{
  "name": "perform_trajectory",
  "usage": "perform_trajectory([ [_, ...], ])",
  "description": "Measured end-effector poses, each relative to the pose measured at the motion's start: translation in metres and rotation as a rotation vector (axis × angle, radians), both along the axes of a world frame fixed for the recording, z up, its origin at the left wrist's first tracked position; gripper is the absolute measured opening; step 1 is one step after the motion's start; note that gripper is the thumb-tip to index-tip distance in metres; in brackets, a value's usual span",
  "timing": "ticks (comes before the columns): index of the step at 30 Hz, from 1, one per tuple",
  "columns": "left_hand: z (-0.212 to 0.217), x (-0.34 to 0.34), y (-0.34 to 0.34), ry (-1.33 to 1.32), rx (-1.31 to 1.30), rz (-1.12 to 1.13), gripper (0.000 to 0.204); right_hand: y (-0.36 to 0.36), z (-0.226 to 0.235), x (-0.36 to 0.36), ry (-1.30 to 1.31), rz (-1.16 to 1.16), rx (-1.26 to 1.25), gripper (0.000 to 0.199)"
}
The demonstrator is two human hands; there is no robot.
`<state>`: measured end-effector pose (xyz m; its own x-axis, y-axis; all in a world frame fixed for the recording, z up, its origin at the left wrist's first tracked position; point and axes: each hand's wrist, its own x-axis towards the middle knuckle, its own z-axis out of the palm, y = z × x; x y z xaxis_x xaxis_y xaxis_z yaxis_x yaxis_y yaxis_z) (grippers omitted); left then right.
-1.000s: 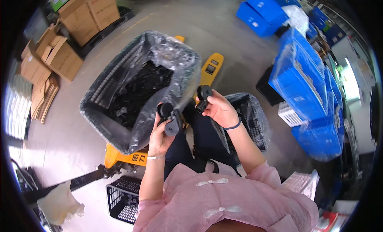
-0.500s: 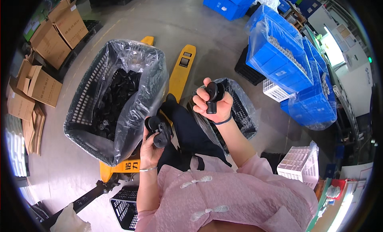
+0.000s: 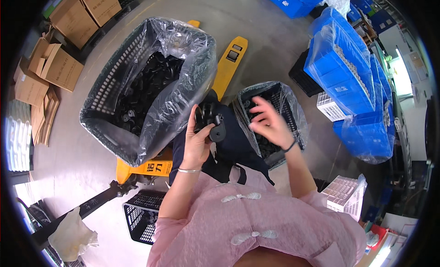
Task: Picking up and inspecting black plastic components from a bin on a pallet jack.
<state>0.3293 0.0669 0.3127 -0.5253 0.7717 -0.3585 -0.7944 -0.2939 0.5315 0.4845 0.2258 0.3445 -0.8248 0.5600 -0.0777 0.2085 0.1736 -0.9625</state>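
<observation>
Black wheel-like parts [image 3: 217, 133] (they look to be of plastic, but I cannot be sure) are in the left hand [image 3: 196, 145], in front of the dark trousers [image 3: 239, 145]. I think it is more than one piece, but they overlap and I cannot count them. The left thumb presses across the near side, while the other fingers stand long behind, so the parts are pinched between them. The right hand [image 3: 271, 125] is over the smaller lined basket [image 3: 299, 122], its fingers spread and somewhat blurred; I see nothing held there. Other dark pieces [image 3: 266, 145] lie inside this basket, and many more lie in the larger basket [image 3: 103, 96] on the left, which has a clear plastic liner [image 3: 176, 113]. One yellow fork [image 3: 230, 63] reaches out beyond it.

By my judgement, the step in hand is the handling of loose parts between the left hand and the baskets, with the right hand free. The next move seems to call for a right thumb and finger ready to pinch one part, and a left grip firm enough that nothing slips.
</observation>
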Motion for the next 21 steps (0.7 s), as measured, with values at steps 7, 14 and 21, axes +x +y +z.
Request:
perform_trajectory([
  [7,0.024,0.007,0.006,0.098,0.063,0.163,0.063,-0.026,-0.003,-0.052,0.049,0.277,-0.384,0.046],
  [14,0.015,-0.016,-0.008,-0.094,-0.004,0.240,0.060,-0.022,0.018,-0.042,0.421,0.249,-0.294,0.032],
  [21,0.002,-0.011,-0.007,-0.130,0.077,0.195,0.059,-0.011,0.018,-0.028,0.497,0.123,-0.467,0.030],
])
